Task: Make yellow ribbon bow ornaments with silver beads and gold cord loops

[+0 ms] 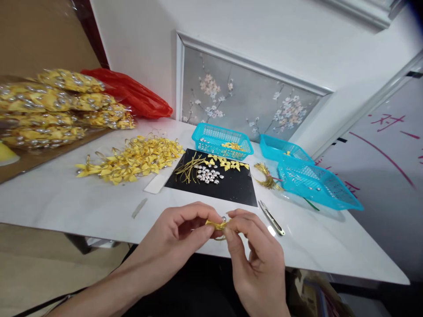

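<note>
Between my two hands, at the front edge of the table, is a small yellow ribbon bow [216,225] with a silver bead [224,219] at its top and a thin loop of cord below. My left hand [185,233] pinches the bow's left side between thumb and finger. On its right side, the thumb and forefinger of my right hand [256,251] close on it. Beyond them lies a black mat [228,193] bearing loose silver beads [209,175], yellow bows [229,164] and gold cords [188,168].
A heap of finished yellow pieces [142,158] lies left of the mat, with bagged ones [42,101] behind. Blue baskets [246,154] stand at the back and right. Thread snips [272,219] and a cord bundle [267,177] lie right of the mat.
</note>
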A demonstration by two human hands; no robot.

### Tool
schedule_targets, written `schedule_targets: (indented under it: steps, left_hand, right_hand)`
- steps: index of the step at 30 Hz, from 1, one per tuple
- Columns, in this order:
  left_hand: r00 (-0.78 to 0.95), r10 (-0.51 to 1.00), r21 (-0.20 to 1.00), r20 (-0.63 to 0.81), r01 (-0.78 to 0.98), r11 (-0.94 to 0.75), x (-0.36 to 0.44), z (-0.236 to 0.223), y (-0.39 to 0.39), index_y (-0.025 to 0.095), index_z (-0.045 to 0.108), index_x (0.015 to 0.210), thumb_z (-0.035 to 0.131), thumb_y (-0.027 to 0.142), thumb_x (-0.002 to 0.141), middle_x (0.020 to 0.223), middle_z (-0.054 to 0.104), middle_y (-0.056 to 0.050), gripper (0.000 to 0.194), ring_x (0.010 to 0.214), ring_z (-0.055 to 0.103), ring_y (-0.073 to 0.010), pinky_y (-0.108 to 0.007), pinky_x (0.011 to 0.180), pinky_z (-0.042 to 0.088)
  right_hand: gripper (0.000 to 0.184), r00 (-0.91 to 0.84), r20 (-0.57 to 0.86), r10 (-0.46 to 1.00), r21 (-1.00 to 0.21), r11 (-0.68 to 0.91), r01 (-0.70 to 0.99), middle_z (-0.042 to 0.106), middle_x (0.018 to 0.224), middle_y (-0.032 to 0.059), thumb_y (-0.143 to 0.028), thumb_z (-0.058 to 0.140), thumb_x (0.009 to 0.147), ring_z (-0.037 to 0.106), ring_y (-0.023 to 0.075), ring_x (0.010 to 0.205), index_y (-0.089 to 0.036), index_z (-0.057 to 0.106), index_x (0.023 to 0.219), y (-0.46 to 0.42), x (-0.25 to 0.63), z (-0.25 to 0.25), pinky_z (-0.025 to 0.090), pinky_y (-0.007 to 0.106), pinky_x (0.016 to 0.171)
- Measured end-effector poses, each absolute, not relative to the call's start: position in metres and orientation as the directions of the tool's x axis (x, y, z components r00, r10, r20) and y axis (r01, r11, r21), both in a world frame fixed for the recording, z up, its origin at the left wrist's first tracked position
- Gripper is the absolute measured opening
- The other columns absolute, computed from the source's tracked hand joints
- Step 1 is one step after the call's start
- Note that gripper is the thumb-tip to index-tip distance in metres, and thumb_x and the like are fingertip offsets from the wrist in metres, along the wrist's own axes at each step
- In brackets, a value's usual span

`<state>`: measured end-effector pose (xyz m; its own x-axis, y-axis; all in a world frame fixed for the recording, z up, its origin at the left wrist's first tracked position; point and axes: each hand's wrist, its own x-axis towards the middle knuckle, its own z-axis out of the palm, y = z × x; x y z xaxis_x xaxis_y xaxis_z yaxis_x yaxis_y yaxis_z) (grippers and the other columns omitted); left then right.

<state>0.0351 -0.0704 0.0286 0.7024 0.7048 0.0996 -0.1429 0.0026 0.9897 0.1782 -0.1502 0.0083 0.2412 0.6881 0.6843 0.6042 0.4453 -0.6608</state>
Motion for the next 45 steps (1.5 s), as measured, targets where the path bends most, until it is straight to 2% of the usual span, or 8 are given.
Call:
schedule_targets:
  steps: [3, 8, 11, 16, 23, 28, 34, 45]
  left_hand:
    - [0.717, 0.691, 0.988, 0.088, -0.15, 0.03, 0.035, 0.028, -0.071, 0.022, 0.073, 0.087, 0.058, 0.019, 0.092, 0.086, 0.066, 0.001, 0.016, 0.086, 0.063, -0.0143, -0.024, 0.084, 0.051]
    - [0.728, 0.683, 0.987, 0.054, -0.143, 0.074, 0.035, 0.027, -0.073, 0.023, 0.071, 0.089, 0.056, 0.023, 0.093, 0.088, 0.066, 0.001, 0.016, 0.089, 0.064, -0.0146, -0.025, 0.088, 0.05]
    - [0.707, 0.702, 0.995, 0.086, -0.102, -0.02, 0.036, 0.026, -0.074, 0.023, 0.07, 0.09, 0.06, 0.026, 0.09, 0.09, 0.064, 0.001, 0.01, 0.088, 0.062, -0.0152, -0.025, 0.083, 0.05]
    - [0.651, 0.743, 0.981, 0.155, -0.009, -0.196, 0.038, 0.024, -0.075, 0.021, 0.064, 0.082, 0.06, 0.018, 0.086, 0.082, 0.06, 0.001, 0.006, 0.078, 0.057, -0.0142, -0.023, 0.068, 0.047]
    - [0.636, 0.756, 0.975, 0.154, 0.026, -0.22, 0.038, 0.027, -0.074, 0.02, 0.065, 0.081, 0.06, 0.018, 0.085, 0.079, 0.063, 0.001, 0.007, 0.075, 0.06, -0.0148, -0.024, 0.067, 0.049]
    - [0.634, 0.757, 0.973, 0.156, 0.033, -0.228, 0.036, 0.029, -0.072, 0.021, 0.071, 0.08, 0.061, 0.017, 0.084, 0.08, 0.069, 0.001, 0.011, 0.076, 0.064, -0.015, -0.023, 0.071, 0.051]
    - [0.639, 0.733, 0.933, 0.232, 0.067, -0.353, 0.036, 0.028, -0.069, 0.021, 0.074, 0.077, 0.06, 0.015, 0.086, 0.077, 0.07, 0.001, 0.017, 0.072, 0.065, -0.0144, -0.022, 0.068, 0.05]
    - [0.647, 0.705, 0.871, 0.29, 0.127, -0.474, 0.033, 0.025, -0.069, 0.022, 0.073, 0.077, 0.057, 0.013, 0.087, 0.079, 0.072, 0.001, 0.021, 0.074, 0.066, -0.0145, -0.022, 0.069, 0.051]
  right_hand:
    - [0.018, 0.243, 0.648, 0.722, -0.703, 0.444, 0.556, 0.062, 0.087, 0.0019, -0.005, 0.051, 0.091, 0.061, 0.0121, 0.082, -0.019, 0.062, 0.09, -0.151, 0.179, 0.007, 0.05, 0.022, 0.071]
    - [0.019, 0.24, 0.658, 0.714, -0.687, 0.44, 0.578, 0.062, 0.089, 0.0028, -0.005, 0.051, 0.091, 0.062, 0.0132, 0.085, -0.02, 0.062, 0.09, -0.151, 0.18, 0.006, 0.051, 0.023, 0.073]
    - [0.019, 0.228, 0.694, 0.683, -0.651, 0.46, 0.604, 0.061, 0.088, 0.0034, -0.003, 0.051, 0.091, 0.061, 0.014, 0.086, -0.02, 0.062, 0.09, -0.15, 0.179, 0.005, 0.052, 0.024, 0.075]
    - [0.023, 0.189, 0.734, 0.652, -0.603, 0.499, 0.623, 0.062, 0.09, 0.0044, 0.0, 0.051, 0.089, 0.061, 0.0156, 0.091, -0.019, 0.061, 0.094, -0.151, 0.178, 0.005, 0.052, 0.027, 0.078]
    - [0.022, 0.166, 0.719, 0.674, -0.613, 0.505, 0.607, 0.062, 0.089, 0.0056, -0.001, 0.05, 0.09, 0.06, 0.0175, 0.093, -0.019, 0.062, 0.092, -0.153, 0.179, 0.006, 0.053, 0.03, 0.078]
    - [0.022, 0.157, 0.746, 0.648, -0.545, 0.458, 0.702, 0.063, 0.082, 0.0037, -0.001, 0.053, 0.088, 0.058, 0.0189, 0.092, -0.02, 0.065, 0.086, -0.153, 0.183, 0.011, 0.051, 0.032, 0.08]
    - [0.024, 0.132, 0.747, 0.652, -0.51, 0.435, 0.742, 0.066, 0.078, 0.0017, 0.0, 0.06, 0.086, 0.059, 0.015, 0.075, -0.021, 0.071, 0.086, -0.151, 0.187, 0.015, 0.051, 0.026, 0.066]
    - [0.022, -0.02, 0.752, 0.659, -0.332, 0.404, 0.852, 0.066, 0.081, 0.0031, 0.0, 0.057, 0.088, 0.057, 0.0168, 0.078, -0.019, 0.067, 0.093, -0.152, 0.188, 0.015, 0.048, 0.031, 0.074]
